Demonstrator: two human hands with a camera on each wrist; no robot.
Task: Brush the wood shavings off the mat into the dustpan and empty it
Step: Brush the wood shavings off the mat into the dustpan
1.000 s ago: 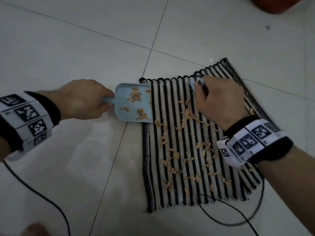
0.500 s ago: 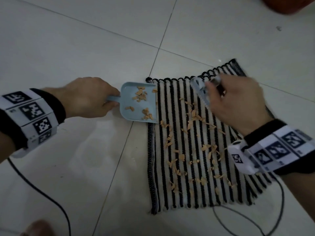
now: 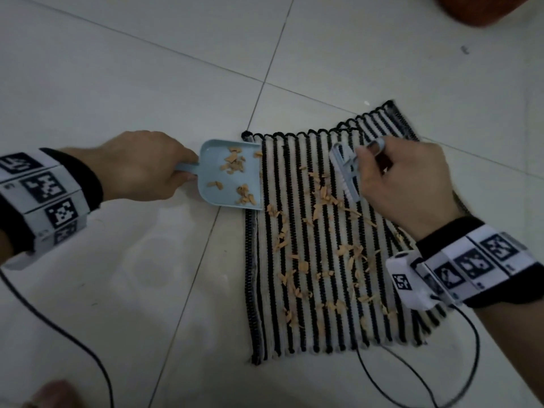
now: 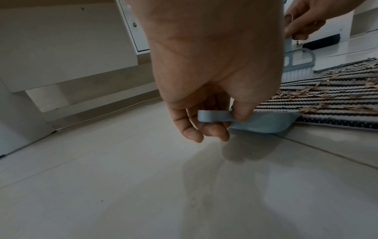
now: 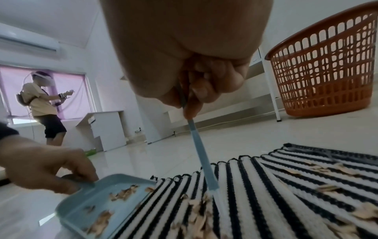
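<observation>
A black-and-white striped mat (image 3: pixel 323 325) lies on the tiled floor, strewn with tan wood shavings (image 3: pixel 303 265). My left hand (image 3: pixel 147 167) grips the handle of a light blue dustpan (image 3: pixel 223 189) whose lip rests on the mat's left edge; it holds several shavings (image 5: pixel 122 194). My right hand (image 3: pixel 403 178) grips a small blue brush (image 3: pixel 346 172) by its handle, bristles down on the mat's upper middle, right of the dustpan (image 5: pixel 98 205). In the left wrist view the brush (image 4: pixel 297 66) stands behind the mat (image 4: pixel 337 103).
An orange plastic laundry basket (image 5: pixel 325 67) stands on the floor beyond the mat's far right; its edge (image 3: pixel 482 10) shows in the head view. Black cables (image 3: pixel 412 378) trail from both wrists. Another person (image 5: pixel 44 105) stands far off by a window. White furniture (image 4: pixel 61 48) lines the wall.
My right hand has drawn the brush back to the right across the mat and set it down on the upper middle. The dustpan has stayed at the mat's left edge.
</observation>
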